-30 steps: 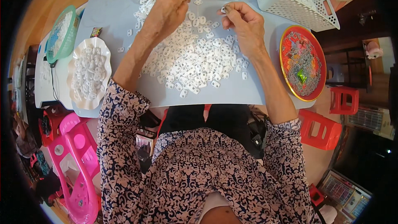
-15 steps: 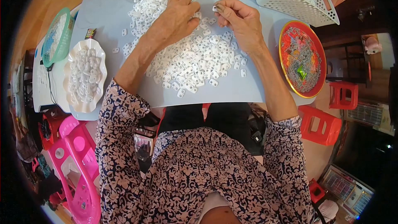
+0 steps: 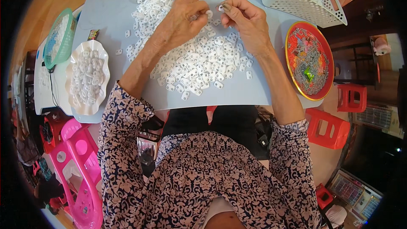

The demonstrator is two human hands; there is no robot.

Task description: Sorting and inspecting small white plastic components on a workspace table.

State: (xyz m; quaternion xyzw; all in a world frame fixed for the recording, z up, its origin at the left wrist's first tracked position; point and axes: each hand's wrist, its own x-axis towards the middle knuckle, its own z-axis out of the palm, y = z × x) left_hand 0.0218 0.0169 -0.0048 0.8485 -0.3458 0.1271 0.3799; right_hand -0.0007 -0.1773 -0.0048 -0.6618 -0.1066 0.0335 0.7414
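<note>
Over the far side of a heap of small white plastic pieces point(image 3: 199, 65), each with dark round holes, my two hands are raised close together. My left hand point(image 3: 186, 15) is closed, with a small white piece point(image 3: 209, 13) showing at its fingertips. Thumb and forefinger of my right hand point(image 3: 246, 19) pinch another small white plastic piece point(image 3: 221, 8). A narrow gap separates the two hands. To the right, a red tray with a gold rim point(image 3: 290, 65) holds many small grey metal parts and a bright green wrapper point(image 3: 309, 74).
A scalloped white dish point(image 3: 70, 87) of white pieces stands left, near a green basket point(image 3: 71, 29) and a small wrapper point(image 3: 93, 34). A perforated white basket point(image 3: 305, 10) stands far right. Beside the table are a pink chair point(image 3: 78, 165) and red stools point(image 3: 328, 129).
My left hand has shifted slightly right, toward my right hand, and a white piece now shows at its fingertips. My right hand keeps its pinch, nearly in place.
</note>
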